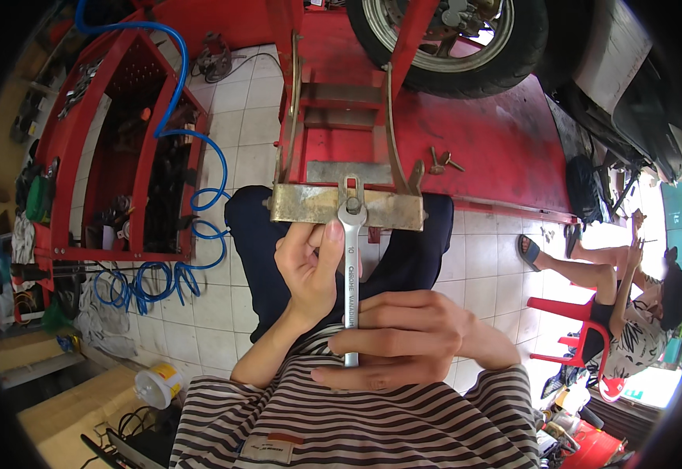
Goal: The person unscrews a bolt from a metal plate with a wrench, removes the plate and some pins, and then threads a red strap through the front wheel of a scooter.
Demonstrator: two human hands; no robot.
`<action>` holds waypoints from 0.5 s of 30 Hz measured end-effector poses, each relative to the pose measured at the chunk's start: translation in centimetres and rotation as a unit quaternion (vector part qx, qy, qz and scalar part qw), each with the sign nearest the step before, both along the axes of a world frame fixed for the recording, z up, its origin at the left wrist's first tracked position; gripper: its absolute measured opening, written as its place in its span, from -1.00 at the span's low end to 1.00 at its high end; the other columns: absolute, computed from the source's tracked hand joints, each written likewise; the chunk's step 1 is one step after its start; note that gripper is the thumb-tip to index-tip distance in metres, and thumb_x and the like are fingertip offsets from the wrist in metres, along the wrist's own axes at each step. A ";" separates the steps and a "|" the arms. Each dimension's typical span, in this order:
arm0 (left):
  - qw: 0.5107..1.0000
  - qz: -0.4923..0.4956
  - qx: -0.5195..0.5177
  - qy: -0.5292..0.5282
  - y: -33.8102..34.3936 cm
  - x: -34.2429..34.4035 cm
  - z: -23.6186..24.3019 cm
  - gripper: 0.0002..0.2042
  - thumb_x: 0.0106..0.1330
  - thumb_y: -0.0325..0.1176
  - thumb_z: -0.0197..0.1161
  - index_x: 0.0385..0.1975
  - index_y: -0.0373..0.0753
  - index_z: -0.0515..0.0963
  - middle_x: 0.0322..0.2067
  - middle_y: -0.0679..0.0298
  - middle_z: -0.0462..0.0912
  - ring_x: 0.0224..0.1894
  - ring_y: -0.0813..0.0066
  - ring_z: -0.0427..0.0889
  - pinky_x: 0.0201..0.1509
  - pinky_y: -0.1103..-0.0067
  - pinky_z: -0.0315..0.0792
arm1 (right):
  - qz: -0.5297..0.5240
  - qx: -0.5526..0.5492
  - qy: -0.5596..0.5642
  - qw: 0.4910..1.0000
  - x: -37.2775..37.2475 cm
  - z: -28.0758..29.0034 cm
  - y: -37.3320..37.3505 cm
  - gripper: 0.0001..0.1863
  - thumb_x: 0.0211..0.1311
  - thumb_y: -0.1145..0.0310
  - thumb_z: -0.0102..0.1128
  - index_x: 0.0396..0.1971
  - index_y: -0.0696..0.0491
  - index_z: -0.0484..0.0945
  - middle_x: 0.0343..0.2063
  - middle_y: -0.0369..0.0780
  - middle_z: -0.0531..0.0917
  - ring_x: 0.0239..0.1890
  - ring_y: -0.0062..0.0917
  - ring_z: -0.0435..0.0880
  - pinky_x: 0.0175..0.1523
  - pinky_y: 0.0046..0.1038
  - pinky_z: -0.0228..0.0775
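Note:
A silver combination wrench points straight up the middle, its open end on a fitting in a slotted tab of a tarnished metal crosspiece. Two curved side bars rise from that crosspiece. My left hand is closed at the crosspiece's lower edge, fingers curled beneath it and thumb beside the wrench head. My right hand grips the wrench's lower shaft, its fingers lying across it. Several brass-coloured bolts lie on the red platform, to the right of the bracket.
A wheel stands at the top. A red tool cart and coiled blue hose are at left, a bucket lower left. At right, another person sits on a red plastic chair near a dark motorbike.

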State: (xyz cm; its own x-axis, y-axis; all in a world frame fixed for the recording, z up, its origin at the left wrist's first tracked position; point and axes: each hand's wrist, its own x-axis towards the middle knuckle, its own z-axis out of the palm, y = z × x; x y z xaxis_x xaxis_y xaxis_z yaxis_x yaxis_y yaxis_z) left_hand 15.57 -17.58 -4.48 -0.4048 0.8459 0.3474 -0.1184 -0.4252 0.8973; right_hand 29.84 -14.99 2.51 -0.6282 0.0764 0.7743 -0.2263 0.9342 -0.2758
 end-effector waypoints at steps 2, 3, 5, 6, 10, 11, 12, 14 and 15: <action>1.000 -0.003 0.000 0.022 0.0 -0.1 -0.3 -0.76 0.55 -0.38 -0.05 -0.11 -0.47 0.44 -0.61 0.15 0.53 -0.76 0.51 0.44 -0.67 0.60 0.29 | -0.015 -0.054 0.014 0.998 0.2 -0.6 -0.8 -0.72 0.11 0.18 0.44 -0.16 -0.10 0.79 -0.30 -0.34 0.64 -0.40 -0.59 0.62 -0.24 -0.56 0.63; 1.000 -0.004 -0.002 0.019 0.0 -0.1 -0.5 -0.76 0.55 -0.37 -0.05 -0.10 -0.47 0.44 -0.61 0.14 0.53 -0.76 0.52 0.44 -0.67 0.60 0.29 | -0.015 -0.085 0.019 0.996 0.4 -0.9 -1.2 -0.71 0.12 0.14 0.44 -0.17 -0.08 0.79 -0.29 -0.33 0.64 -0.37 -0.57 0.64 -0.24 -0.54 0.64; 1.000 -0.006 -0.010 0.010 -0.2 -0.1 -0.6 -0.75 0.55 -0.36 -0.04 -0.10 -0.46 0.44 -0.59 0.14 0.54 -0.76 0.53 0.44 -0.66 0.60 0.30 | -0.008 -0.133 0.043 0.990 0.5 -1.8 -1.8 -0.70 0.15 0.08 0.44 -0.20 -0.06 0.79 -0.28 -0.31 0.64 -0.30 -0.53 0.68 -0.23 -0.50 0.66; 1.000 -0.008 -0.014 0.001 -0.3 0.0 -0.4 -0.75 0.55 -0.35 -0.03 -0.09 -0.46 0.44 -0.59 0.15 0.55 -0.75 0.53 0.45 -0.66 0.61 0.30 | 0.000 -0.148 0.059 0.987 0.6 -2.3 -2.0 -0.70 0.16 0.08 0.44 -0.22 -0.05 0.79 -0.26 -0.29 0.64 -0.27 -0.50 0.69 -0.22 -0.48 0.66; 1.000 -0.023 -0.014 -0.014 -0.3 0.0 0.5 -0.74 0.54 -0.33 0.00 -0.07 -0.47 0.44 -0.56 0.16 0.56 -0.74 0.53 0.45 -0.65 0.62 0.32 | 0.051 -0.222 0.129 0.965 0.9 -4.0 -1.9 -0.69 0.23 0.06 0.39 -0.29 0.01 0.77 -0.22 -0.19 0.61 -0.19 -0.41 0.71 -0.10 -0.34 0.66; 1.000 -0.012 -0.010 -0.015 -0.3 0.0 0.7 -0.76 0.54 -0.35 0.01 -0.12 -0.46 0.45 -0.61 0.19 0.57 -0.73 0.57 0.48 -0.63 0.65 0.34 | 0.072 -0.247 0.146 0.955 1.0 -4.4 -1.8 -0.70 0.25 0.10 0.38 -0.26 0.05 0.76 -0.20 -0.17 0.61 -0.18 -0.37 0.70 -0.05 -0.29 0.66; 1.000 0.000 -0.006 -0.016 -0.2 0.1 0.8 -0.78 0.54 -0.37 0.03 -0.18 -0.46 0.47 -0.65 0.21 0.58 -0.71 0.60 0.50 -0.62 0.68 0.36 | 0.094 -0.272 0.163 0.944 1.1 -4.7 -1.8 -0.71 0.26 0.15 0.36 -0.24 0.08 0.75 -0.18 -0.14 0.62 -0.16 -0.33 0.70 0.00 -0.24 0.65; 1.000 0.004 -0.005 -0.020 -0.1 0.2 1.1 -0.78 0.54 -0.38 0.04 -0.24 -0.45 0.48 -0.70 0.23 0.59 -0.70 0.63 0.53 -0.60 0.71 0.38 | 0.138 -0.306 0.208 0.919 1.2 -5.8 -1.6 -0.73 0.35 0.22 0.25 -0.29 0.15 0.69 -0.18 -0.08 0.60 -0.19 -0.25 0.69 0.04 -0.12 0.62; 1.000 -0.002 -0.010 -0.024 -0.1 0.2 1.3 -0.78 0.54 -0.38 0.04 -0.25 -0.45 0.48 -0.70 0.23 0.59 -0.70 0.62 0.53 -0.60 0.71 0.38 | 0.133 -0.318 0.235 0.909 1.2 -6.0 -1.6 -0.73 0.36 0.22 0.21 -0.30 0.15 0.66 -0.20 -0.08 0.60 -0.21 -0.26 0.69 0.03 -0.12 0.61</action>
State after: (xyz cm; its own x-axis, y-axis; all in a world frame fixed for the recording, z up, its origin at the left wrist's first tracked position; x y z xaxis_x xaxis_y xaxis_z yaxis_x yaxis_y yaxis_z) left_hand 15.79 -17.66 -3.20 -0.4178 0.8536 0.3113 -0.1620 -0.4071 0.8989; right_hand 31.08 -16.63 -3.50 -0.3005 0.4965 0.8144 -0.6528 0.5155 -0.5551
